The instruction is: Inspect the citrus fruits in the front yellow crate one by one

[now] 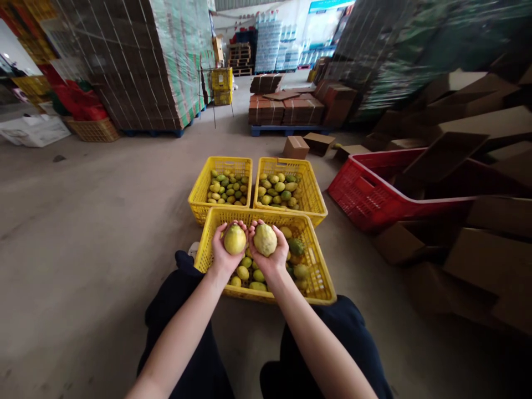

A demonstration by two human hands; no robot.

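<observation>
Palm up, my left hand [223,252] cups a smooth yellow lemon [235,239], its fingers curled around the underside. Beside it, my right hand [279,259] holds a paler, bumpier lemon [265,240] in the same way. Both hands are close together above the near yellow crate [266,215]. Yellow and green lemons [243,272] lie inside that crate, partly hidden by my hands and forearms. On the crate's right side is a darker green, rough-skinned fruit [296,246].
Two more yellow crates stand just beyond, a left one [199,194] and a right one [313,191], both holding lemons. A red crate [361,194] with cardboard sits to the right, among open cardboard boxes [486,255]. Flattened cartons lie on a blue pallet [274,131] farther back.
</observation>
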